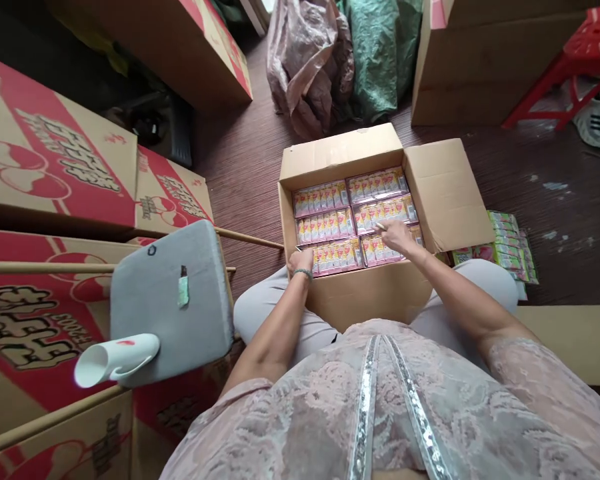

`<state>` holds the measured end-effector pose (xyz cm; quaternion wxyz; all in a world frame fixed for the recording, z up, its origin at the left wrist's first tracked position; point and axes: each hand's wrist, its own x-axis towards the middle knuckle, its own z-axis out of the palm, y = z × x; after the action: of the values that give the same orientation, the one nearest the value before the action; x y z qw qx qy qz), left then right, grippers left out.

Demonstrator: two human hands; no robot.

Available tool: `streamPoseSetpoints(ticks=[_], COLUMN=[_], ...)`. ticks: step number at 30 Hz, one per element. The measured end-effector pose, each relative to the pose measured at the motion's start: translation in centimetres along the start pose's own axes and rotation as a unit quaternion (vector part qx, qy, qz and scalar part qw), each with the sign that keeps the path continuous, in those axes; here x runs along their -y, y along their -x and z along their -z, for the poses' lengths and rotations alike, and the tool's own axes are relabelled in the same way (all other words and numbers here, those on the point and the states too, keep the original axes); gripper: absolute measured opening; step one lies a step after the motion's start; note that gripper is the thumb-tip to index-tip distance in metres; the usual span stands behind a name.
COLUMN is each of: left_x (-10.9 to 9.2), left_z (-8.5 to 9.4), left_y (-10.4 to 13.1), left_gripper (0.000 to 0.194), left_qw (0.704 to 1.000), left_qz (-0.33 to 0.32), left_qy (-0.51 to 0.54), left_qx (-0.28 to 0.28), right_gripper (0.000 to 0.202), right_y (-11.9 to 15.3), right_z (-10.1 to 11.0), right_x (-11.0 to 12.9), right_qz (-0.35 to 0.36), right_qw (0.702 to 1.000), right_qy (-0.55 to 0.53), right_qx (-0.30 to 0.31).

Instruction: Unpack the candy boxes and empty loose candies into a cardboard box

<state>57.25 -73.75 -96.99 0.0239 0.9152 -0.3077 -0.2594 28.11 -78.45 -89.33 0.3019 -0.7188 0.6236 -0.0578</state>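
An open cardboard box point(370, 293) stands between my legs, filled with several plastic-wrapped packs point(326, 226) of small pink and yellow sachets in two columns. My left hand point(301, 261), with a bracelet at the wrist, is at the box's near left corner, its fingers curled at the edge of the near left pack; what it may hold is too small to name. Over the right column, my right hand point(397, 237) is closed with a small pale thing showing at its fingertips, above the near right pack point(375, 251).
A grey stool point(173, 300) at left bears a white mug point(115, 359) and a cutter point(183, 288). Printed cartons point(55, 147) line the left side. Sacks point(310, 60) lie beyond the box. Green packets point(513, 247) are on the floor at right, a red stool point(580, 60) farther back.
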Motion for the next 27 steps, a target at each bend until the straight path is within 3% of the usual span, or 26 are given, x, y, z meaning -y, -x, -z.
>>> streamPoseSetpoints(ticks=[6, 9, 15, 22, 27], left_x=[0.9, 1.0, 0.9, 0.4, 1.3], left_z=[0.3, 0.3, 0.5, 1.5, 3.0], left_y=[0.5, 1.0, 2.0, 2.8, 2.9], left_gripper=[0.043, 0.041, 0.039, 0.035, 0.021], left_qw=[1.000, 0.999, 0.997, 0.997, 0.995], left_qz=[-0.021, -0.030, -0.053, -0.058, -0.084], left_qy=[0.011, 0.014, 0.026, 0.030, 0.038], left_qx=[0.016, 0.027, 0.042, 0.043, 0.033], right_gripper=[0.027, 0.028, 0.032, 0.035, 0.029], right_y=[-6.9, -8.3, -7.6, -7.0, -6.8], right_z=[-8.6, -11.9, -14.8, -15.6, -15.4], right_x=[9.9, 12.2, 11.2, 10.4, 10.3], right_qz=[0.066, 0.074, 0.136, 0.182, 0.193], right_qw=[0.980, 0.969, 0.955, 0.948, 0.952], right_qy=[0.113, 0.150, 0.214, 0.241, 0.232], right_qx=[0.153, 0.180, 0.153, 0.104, 0.057])
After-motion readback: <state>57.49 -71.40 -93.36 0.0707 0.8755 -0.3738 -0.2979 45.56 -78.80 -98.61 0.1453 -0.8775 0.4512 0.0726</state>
